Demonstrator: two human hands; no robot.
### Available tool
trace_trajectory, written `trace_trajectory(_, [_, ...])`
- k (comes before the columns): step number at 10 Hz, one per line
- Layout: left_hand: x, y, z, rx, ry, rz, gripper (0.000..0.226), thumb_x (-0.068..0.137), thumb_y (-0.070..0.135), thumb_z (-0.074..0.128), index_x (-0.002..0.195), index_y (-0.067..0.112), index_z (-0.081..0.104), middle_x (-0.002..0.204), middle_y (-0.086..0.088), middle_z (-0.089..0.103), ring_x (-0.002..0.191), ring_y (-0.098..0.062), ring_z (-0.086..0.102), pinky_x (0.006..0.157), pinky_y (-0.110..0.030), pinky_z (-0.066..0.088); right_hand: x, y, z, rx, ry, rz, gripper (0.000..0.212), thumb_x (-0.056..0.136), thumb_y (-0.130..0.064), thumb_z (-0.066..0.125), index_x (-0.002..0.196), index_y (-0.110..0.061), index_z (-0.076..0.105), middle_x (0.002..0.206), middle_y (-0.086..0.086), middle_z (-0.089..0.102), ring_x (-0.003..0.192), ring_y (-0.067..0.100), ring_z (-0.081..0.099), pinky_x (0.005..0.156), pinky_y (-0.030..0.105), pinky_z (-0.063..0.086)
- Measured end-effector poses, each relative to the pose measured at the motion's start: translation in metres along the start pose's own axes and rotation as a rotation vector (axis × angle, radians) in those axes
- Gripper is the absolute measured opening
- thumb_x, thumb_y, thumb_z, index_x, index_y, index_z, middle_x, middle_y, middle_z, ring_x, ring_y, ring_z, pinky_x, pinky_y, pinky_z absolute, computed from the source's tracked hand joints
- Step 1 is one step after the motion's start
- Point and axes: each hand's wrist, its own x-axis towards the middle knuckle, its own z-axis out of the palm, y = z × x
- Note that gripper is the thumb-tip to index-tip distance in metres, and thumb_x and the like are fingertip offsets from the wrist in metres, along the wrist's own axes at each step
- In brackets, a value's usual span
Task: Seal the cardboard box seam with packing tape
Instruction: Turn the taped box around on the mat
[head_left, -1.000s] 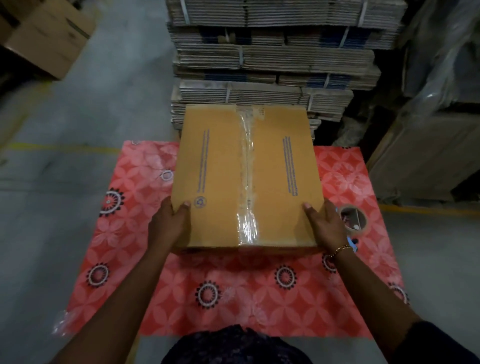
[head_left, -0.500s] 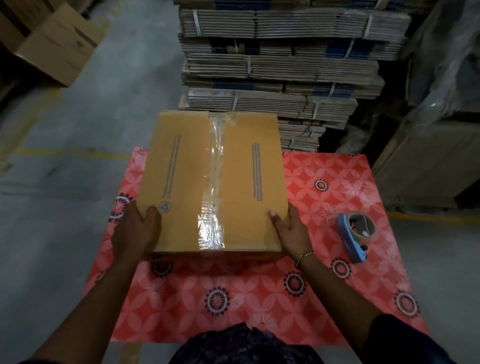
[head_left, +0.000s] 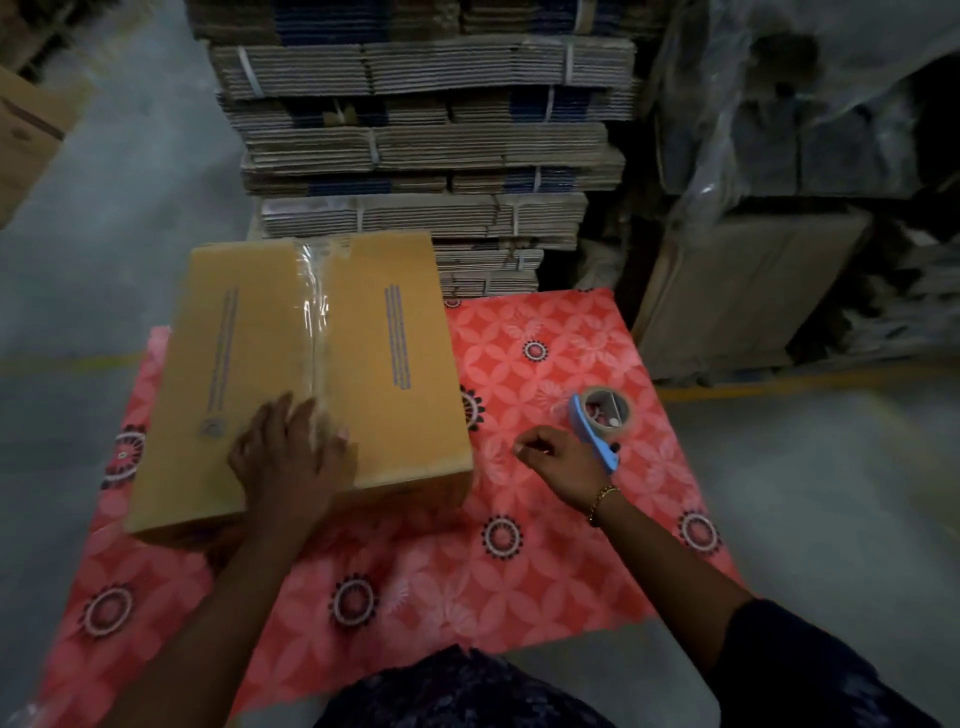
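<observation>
A closed brown cardboard box (head_left: 395, 364) lies on a red patterned mat (head_left: 519, 571). Clear packing tape (head_left: 311, 317) runs along its centre seam. My left hand (head_left: 291, 457) rests flat on the near end of the taped seam, fingers spread. My right hand (head_left: 561, 460) is off the box, over the mat, fingers loosely curled and holding nothing. Just beyond it lies a blue tape dispenser (head_left: 597, 426) with a tape roll, its handle right beside my knuckles.
Strapped stacks of flattened cardboard (head_left: 415, 156) rise right behind the box. Plastic-wrapped pallets (head_left: 805, 130) and a leaning cardboard sheet (head_left: 727, 296) stand at the right. Another box (head_left: 26, 130) sits at far left. Grey concrete floor surrounds the mat.
The box has slid left across the mat. My left hand moved from the box's left edge onto the taped seam. My right hand left the box and went toward the tape dispenser.
</observation>
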Motion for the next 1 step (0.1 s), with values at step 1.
trace_trajectory(1, [-0.0066, 0.0417, -0.0006, -0.066, -0.042, 0.059, 0.059, 0.09, 0.053, 0.044, 0.13, 0.014, 0.063, 0.147, -0.014, 0.055, 0.137, -0.037, 0.048, 0.106, -0.056, 0.033, -0.0123, 0.0084, -0.0336, -0.026, 0.058, 0.035, 0.03, 0.092, -0.029, 0.066, 0.117, -0.012, 0.067, 0.116, 0.006, 0.07, 0.109, 0.022, 0.064, 0.093, 0.033, 0.048])
